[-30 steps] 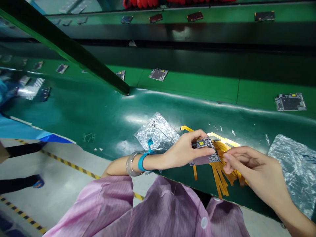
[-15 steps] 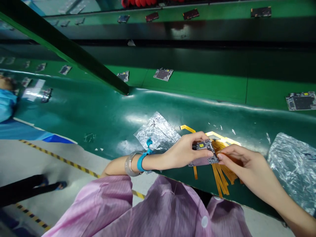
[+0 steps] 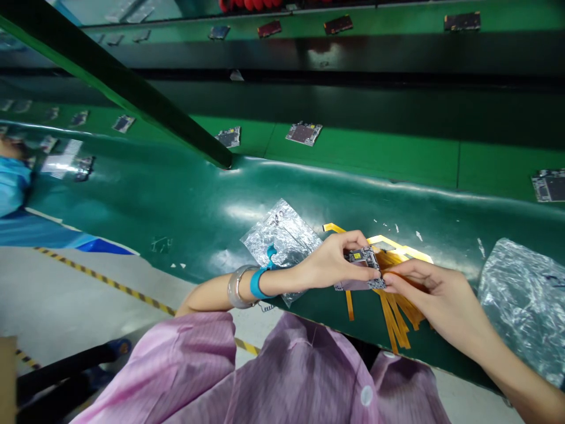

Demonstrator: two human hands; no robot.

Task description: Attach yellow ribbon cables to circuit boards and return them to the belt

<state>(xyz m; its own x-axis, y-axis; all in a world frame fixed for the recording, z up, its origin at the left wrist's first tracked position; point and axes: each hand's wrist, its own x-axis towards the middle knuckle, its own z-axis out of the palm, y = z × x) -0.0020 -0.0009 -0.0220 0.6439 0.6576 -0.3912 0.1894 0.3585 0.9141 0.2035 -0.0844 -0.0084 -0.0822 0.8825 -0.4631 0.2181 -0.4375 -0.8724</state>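
Observation:
My left hand (image 3: 329, 264) is closed on a small circuit board (image 3: 362, 259) with a yellow square on it, thumb across its front and fingers along the far edge. The board is tilted over the green bench. My right hand (image 3: 435, 288) pinches at the board's right edge, thumb and forefinger together; whatever sits between those fingertips is too small and covered to make out. Under and behind both hands lies a fanned pile of orange flat flex cables (image 3: 395, 318). One separate flex cable (image 3: 334, 227) pokes out beyond my left hand.
A clear plastic bag (image 3: 282, 227) lies left of the hands, another bag (image 3: 523, 306) to the right. Behind the bench (image 3: 185, 200), a green belt (image 3: 353, 152) carries circuit boards (image 3: 304, 133). A green post (image 3: 176, 126) slants across. Another person's blue sleeve (image 3: 13, 185) shows at far left.
The boards on the near belt have shifted right, those on the far belt slightly left. Both hands and the held board have moved slightly left and up. At lower left a person's legs have moved.

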